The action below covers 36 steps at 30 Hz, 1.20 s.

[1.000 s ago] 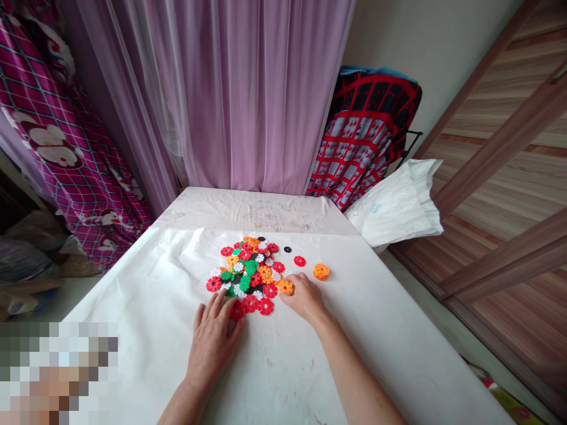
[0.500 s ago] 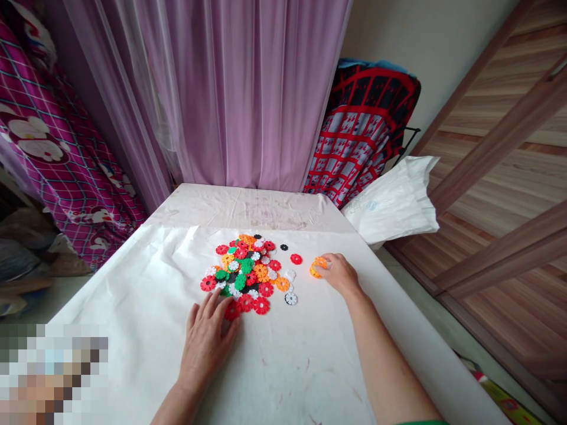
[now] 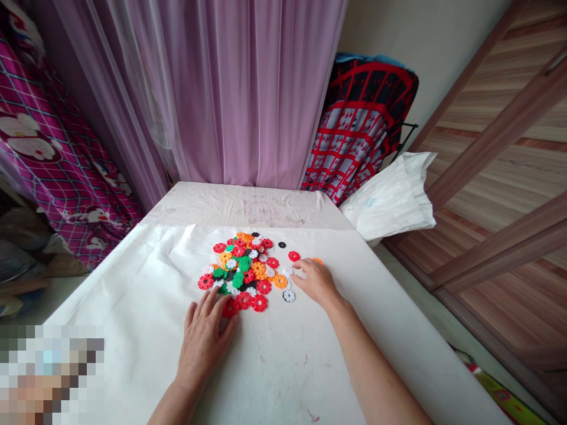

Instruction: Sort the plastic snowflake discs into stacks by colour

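Note:
A loose pile of flower-shaped plastic discs [image 3: 243, 263] in red, orange, green, white and black lies on the white-covered table [image 3: 283, 360]. My left hand [image 3: 204, 333] rests at the pile's near left edge, fingers spread, touching or just beside a red disc [image 3: 230, 307]. Over the right side of the pile reaches my right hand [image 3: 318, 284], fingers apart, close to some white discs; whether it touches one I cannot tell. Behind it an orange disc [image 3: 318, 261] shows in part. A red disc [image 3: 294, 256] and a black disc [image 3: 282, 244] lie apart from the pile.
A white bag [image 3: 390, 198] leans at the table's right edge. Purple curtains [image 3: 248, 94] hang behind the table, with a red checked cloth [image 3: 349, 130] beside them. Wooden doors [image 3: 500, 177] stand on the right. A magenta patterned cloth [image 3: 57, 147] hangs on the left.
My right hand has let go of the orange discs at the right and moved left to the pile's edge. My left hand has stayed in place; the view has shifted slightly.

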Motion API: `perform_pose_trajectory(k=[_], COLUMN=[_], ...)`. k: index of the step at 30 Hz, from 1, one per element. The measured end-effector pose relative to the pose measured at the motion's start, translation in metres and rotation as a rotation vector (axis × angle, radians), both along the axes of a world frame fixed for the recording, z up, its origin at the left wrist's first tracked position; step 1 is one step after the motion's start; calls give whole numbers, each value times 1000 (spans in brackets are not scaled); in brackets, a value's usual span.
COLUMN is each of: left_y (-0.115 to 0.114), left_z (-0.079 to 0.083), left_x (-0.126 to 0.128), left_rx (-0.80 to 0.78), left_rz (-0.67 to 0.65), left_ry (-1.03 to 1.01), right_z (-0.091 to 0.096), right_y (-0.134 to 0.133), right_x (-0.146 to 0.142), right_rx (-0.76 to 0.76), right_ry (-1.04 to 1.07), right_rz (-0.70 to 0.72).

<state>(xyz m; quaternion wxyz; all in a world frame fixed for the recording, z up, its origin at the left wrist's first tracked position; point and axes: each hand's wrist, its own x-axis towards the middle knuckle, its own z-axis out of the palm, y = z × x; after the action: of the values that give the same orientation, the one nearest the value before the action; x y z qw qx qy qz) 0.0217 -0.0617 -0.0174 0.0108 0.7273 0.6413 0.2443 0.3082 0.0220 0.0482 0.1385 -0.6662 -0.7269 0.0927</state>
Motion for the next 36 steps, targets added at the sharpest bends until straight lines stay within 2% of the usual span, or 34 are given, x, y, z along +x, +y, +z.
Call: perform_pose_trajectory(k=[2, 5, 12, 20, 23, 26, 29, 32, 36], left_y=[0, 0, 0, 1, 1, 1, 2, 3, 4], left_z=[0, -1, -3, -2, -2, -3, -5, -5, -4], left_x=[0, 0, 1, 2, 2, 2, 1, 1, 0], left_rx=[4, 7, 4, -7, -6, -8, -7, -6, 5], left_rz=[-8, -9, 1, 28, 29, 28, 21, 17, 18], left_ry=[-3, -11, -25, -40, -31, -23, -19, -12, -21], right_z=[-5, -10, 0, 2, 8, 18, 24, 23, 14], right_y=[-3, -4, -6, -10, -8, -1, 7, 13, 17], right_x=[-17, -32, -43, -52, -37, -7, 26, 47, 51], right_rx=[-29, -48, -93, -62, 0, 51, 33, 13, -5], right_ry=[-20, -75, -235, -289, -243, -243, -277, -288, -292], right_rz=[87, 147, 207, 200, 128, -50, -192, -211, -192])
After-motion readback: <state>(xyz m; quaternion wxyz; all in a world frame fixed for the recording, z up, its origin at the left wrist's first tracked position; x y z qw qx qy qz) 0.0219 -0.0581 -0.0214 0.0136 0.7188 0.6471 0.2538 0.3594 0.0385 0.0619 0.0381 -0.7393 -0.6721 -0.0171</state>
